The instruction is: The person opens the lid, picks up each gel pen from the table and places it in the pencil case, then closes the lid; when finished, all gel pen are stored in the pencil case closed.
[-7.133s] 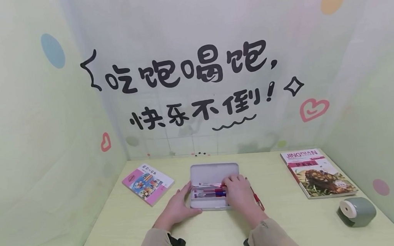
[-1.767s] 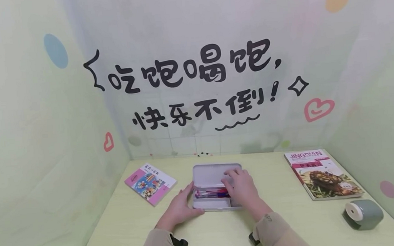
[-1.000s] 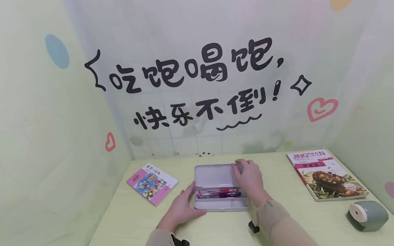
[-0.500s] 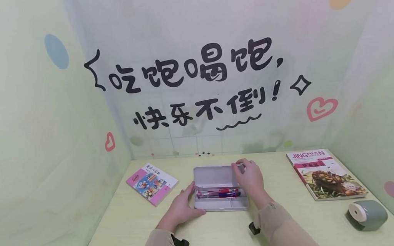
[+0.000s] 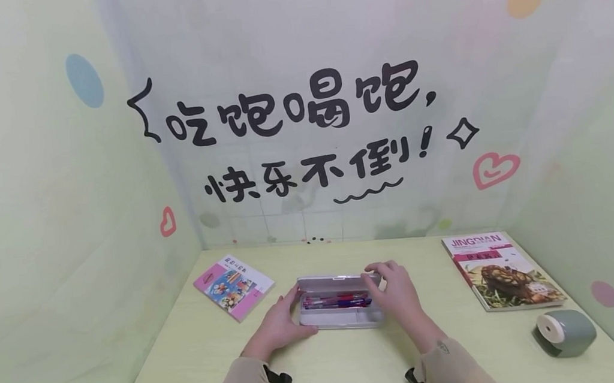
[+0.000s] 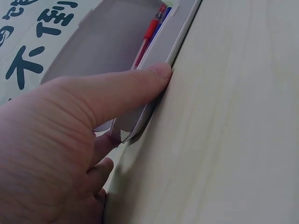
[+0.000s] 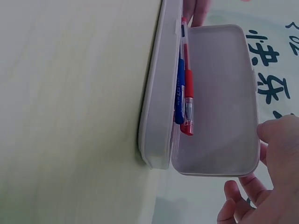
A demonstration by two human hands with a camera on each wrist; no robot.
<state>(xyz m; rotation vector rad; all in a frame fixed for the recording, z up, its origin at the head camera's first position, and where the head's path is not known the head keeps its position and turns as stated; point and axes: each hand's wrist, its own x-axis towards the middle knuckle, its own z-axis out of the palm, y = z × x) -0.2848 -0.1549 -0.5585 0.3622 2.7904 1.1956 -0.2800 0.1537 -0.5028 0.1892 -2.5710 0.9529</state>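
A pale pencil case (image 5: 328,318) stands open on the table, its hinged lid (image 7: 217,100) tilted up at the back. Several pens (image 5: 340,302) lie in its rear compartment, among them a red pen (image 7: 188,86) and a blue pen (image 7: 179,105). My left hand (image 5: 281,324) grips the case's left end, thumb on the front edge and fingers round the side. With thumb and fingertips my right hand (image 5: 398,291) pinches the lid's right end. The front compartments look bare.
A small pink-and-white book (image 5: 233,287) lies at the back left. At the right are a magazine (image 5: 503,272) with an animal on its cover and a grey-green pencil sharpener (image 5: 566,333). Printed cloth walls surround the table.
The red pen that lay right of the case is gone from the table. My right hand has moved from the pens to the lid, which now tilts forward. My left hand stays put.
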